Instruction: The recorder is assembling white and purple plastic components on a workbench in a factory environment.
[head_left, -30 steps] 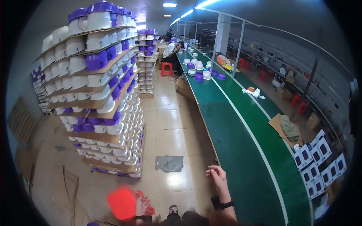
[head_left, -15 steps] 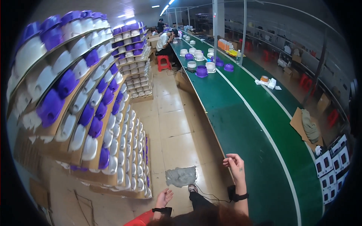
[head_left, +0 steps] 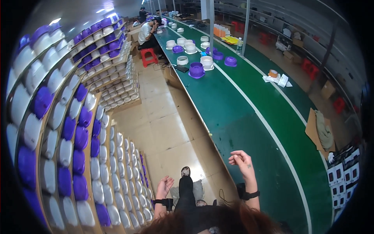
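My left hand (head_left: 164,186) hangs low over the walkway, beside the stacked shelves of parts, with fingers loosely apart and nothing in them. My right hand (head_left: 242,161) is above the near edge of the green workbench (head_left: 249,136); its fingers are loosely bent and apart, and it holds nothing. Both wrists wear black bands. To my left rise tall stacks of white and purple rounded plastic housings (head_left: 81,137) on layered boards. Farther along the bench stand a purple pot-shaped housing (head_left: 196,70) and a white one (head_left: 207,62), among several more.
A person (head_left: 148,33) sits on a red stool (head_left: 149,57) by the bench's far part. Metal posts (head_left: 246,29) rise from the bench. On its right side are a tape roll (head_left: 273,73), a cardboard piece with cloth (head_left: 322,130) and boxed items (head_left: 343,175). The tiled walkway (head_left: 167,128) runs between bench and stacks.
I have stepped forward along the walkway; the bench housings and the stacks appear closer. One foot now shows ahead of the grey floor patch. Both hands stay empty.
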Demonstrator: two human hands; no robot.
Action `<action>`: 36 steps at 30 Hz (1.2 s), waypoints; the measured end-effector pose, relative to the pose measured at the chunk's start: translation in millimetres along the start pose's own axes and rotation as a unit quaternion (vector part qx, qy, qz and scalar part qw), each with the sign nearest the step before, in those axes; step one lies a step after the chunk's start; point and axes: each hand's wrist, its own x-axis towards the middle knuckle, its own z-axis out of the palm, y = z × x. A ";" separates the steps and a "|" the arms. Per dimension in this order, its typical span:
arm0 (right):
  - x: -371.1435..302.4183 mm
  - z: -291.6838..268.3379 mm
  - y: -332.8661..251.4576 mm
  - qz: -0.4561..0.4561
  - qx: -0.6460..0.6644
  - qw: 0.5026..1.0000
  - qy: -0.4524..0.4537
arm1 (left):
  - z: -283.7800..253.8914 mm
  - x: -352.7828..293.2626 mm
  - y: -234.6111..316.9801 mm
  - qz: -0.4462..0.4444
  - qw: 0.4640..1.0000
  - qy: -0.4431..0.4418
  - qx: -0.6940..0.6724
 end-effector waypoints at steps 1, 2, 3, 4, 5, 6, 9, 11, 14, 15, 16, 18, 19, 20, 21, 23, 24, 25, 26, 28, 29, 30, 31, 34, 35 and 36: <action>20.1 -2.6 1.7 -0.002 -0.001 1.000 0.005 | 8.2 22.0 11.5 -0.007 1.000 0.001 0.008; 39.5 -7.1 4.4 0.005 0.027 0.999 0.042 | 17.5 44.3 22.5 -0.009 1.000 -0.004 0.010; 57.1 -8.5 6.8 0.013 0.056 0.995 0.080 | 24.2 65.1 34.3 -0.018 1.000 -0.003 0.009; 73.1 -7.9 4.7 0.024 0.055 0.990 0.125 | 31.6 87.0 47.0 -0.026 1.000 -0.002 0.009; 89.8 -9.2 4.2 0.019 0.074 0.986 0.146 | 39.3 107.3 61.2 -0.030 0.999 -0.003 0.011; 107.6 -6.6 2.6 0.025 0.091 0.979 0.179 | 49.5 131.0 76.9 -0.029 0.999 -0.022 0.014; 150.4 6.7 -1.5 0.026 0.119 0.963 0.239 | 96.3 186.7 126.3 -0.018 0.997 -0.063 0.041; 183.2 19.0 -6.9 0.032 0.130 0.957 0.256 | 138.0 229.0 155.4 0.000 0.994 -0.089 0.062; 222.0 29.4 0.8 0.047 0.112 0.959 0.255 | 180.1 281.1 192.0 -0.022 0.990 -0.074 0.115; 233.0 31.5 -1.2 0.050 0.098 0.958 0.264 | 196.9 295.9 199.1 -0.025 0.990 -0.083 0.115; 244.6 32.2 -0.9 0.054 0.084 0.957 0.273 | 213.5 310.5 206.5 -0.027 0.989 -0.093 0.115; 265.8 26.6 7.1 0.052 0.087 0.944 0.314 | 248.6 338.4 218.3 -0.035 0.984 -0.104 0.140; 278.0 25.0 11.6 0.053 0.096 0.936 0.333 | 263.9 351.7 225.8 -0.036 0.981 -0.113 0.156; 291.3 22.1 15.4 0.056 0.097 0.935 0.338 | 280.6 366.9 233.3 -0.040 0.980 -0.113 0.160; 304.8 20.2 19.6 0.076 0.083 0.929 0.352 | 296.0 381.3 241.3 -0.044 0.976 -0.114 0.178; 337.8 12.9 25.6 0.094 0.072 0.922 0.369 | 324.8 411.7 249.6 -0.048 0.972 -0.117 0.199; 360.7 12.0 26.3 0.094 0.073 0.926 0.357 | 340.4 432.4 257.8 -0.037 0.972 -0.109 0.203; 383.9 12.4 26.6 0.095 0.075 0.931 0.345 | 355.6 452.5 266.5 -0.027 0.973 -0.099 0.206; 410.5 12.4 25.7 0.094 0.081 0.930 0.346 | 371.2 473.0 275.6 -0.023 0.972 -0.099 0.211; 450.6 18.1 19.3 0.119 0.021 0.941 0.317 | 384.6 510.5 286.6 -0.021 0.973 -0.069 0.218; 463.9 25.1 12.3 0.119 0.027 0.937 0.327 | 391.3 524.8 292.6 -0.023 0.971 -0.074 0.228; 492.1 27.5 3.2 0.111 0.004 0.949 0.295 | 412.9 545.1 299.3 -0.007 0.969 -0.049 0.242; 516.6 26.9 -2.3 0.108 -0.020 0.958 0.266 | 437.2 559.1 302.3 0.004 0.965 -0.024 0.259; 584.1 29.2 -12.9 0.054 -0.131 0.978 0.150 | 454.8 630.5 302.2 0.027 0.969 0.030 0.244; 604.3 29.1 -18.8 0.056 -0.132 0.978 0.150 | 457.9 655.8 302.8 0.038 0.976 0.042 0.209; 621.2 19.5 -20.6 0.073 -0.183 0.971 0.133 | 484.9 652.9 285.1 0.104 0.975 0.081 0.180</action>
